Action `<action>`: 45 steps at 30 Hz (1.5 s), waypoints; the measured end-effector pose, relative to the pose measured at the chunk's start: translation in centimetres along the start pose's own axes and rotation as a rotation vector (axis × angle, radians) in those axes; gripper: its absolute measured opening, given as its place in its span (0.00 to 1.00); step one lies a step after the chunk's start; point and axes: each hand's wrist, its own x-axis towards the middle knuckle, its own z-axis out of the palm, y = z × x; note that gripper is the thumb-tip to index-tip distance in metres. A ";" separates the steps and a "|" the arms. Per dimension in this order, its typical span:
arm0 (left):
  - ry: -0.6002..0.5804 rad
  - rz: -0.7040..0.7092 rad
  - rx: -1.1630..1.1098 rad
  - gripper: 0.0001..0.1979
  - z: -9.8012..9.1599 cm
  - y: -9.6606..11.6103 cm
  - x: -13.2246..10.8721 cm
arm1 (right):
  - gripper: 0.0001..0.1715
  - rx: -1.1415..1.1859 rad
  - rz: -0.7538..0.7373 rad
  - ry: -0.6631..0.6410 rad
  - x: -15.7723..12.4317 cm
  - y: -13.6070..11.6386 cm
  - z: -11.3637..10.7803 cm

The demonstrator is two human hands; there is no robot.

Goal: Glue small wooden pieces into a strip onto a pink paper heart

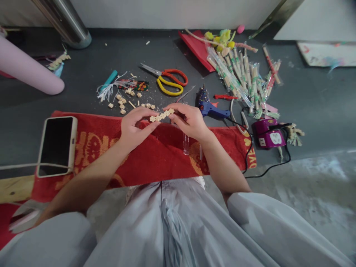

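The little row of pale blocks (161,115) lies left to right over the red cloth (155,159), with the left hand (135,129) pinching its left end and the right hand (189,120) pinching its right end.

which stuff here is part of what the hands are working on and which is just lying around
In hand: beige strip, held at its ends by left hand and right hand; probably also the loose pieces and glue gun close by.
Lying about: scissors, phone, stick bundle, purple box, pink roll.
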 end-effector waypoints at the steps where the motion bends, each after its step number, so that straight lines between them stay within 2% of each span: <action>1: 0.004 0.015 -0.008 0.07 0.0 0.0 0.0 | 0.26 -0.002 -0.004 0.006 0.0 0.0 0.0; 4: 0.017 0.055 -0.024 0.06 0.1 0.0 0.0 | 0.25 -0.003 -0.032 0.049 0.0 0.1 0.1; 10: 0.060 0.023 0.013 0.06 0.1 0.4 0.0 | 0.24 -0.079 -0.070 0.133 -0.3 0.4 0.3; 13: 0.065 -0.014 0.001 0.06 0.1 0.4 0.0 | 0.19 -0.152 -0.159 0.139 -0.5 0.1 0.4; 16: 0.060 -0.040 -0.009 0.06 0.1 0.3 0.0 | 0.20 -0.209 -0.229 0.122 -0.7 -0.2 0.6; 21: 0.062 -0.080 -0.006 0.08 0.0 0.1 -0.1 | 0.24 -0.284 -0.256 0.005 -0.8 -0.4 0.5; 25: 0.059 -0.132 0.017 0.12 0.0 -0.1 -0.2 | 0.23 -0.276 -0.255 0.058 -0.7 -0.4 0.4; 28: 0.060 -0.143 0.023 0.12 0.0 -0.2 -0.2 | 0.22 -0.274 -0.211 0.135 -0.7 -0.3 0.2; 33: 0.067 -0.131 0.016 0.08 0.1 -0.2 -0.1 | 0.23 -0.294 -0.009 0.187 -0.6 0.0 -0.3; 40: 0.051 -0.124 -0.014 0.08 0.2 -0.2 0.0 | 0.23 -0.281 0.057 0.252 -0.4 0.4 0.1; 45: 0.042 -0.117 -0.031 0.07 0.2 -0.4 0.0 | 0.26 -0.311 0.108 0.317 -0.4 1.0 -1.2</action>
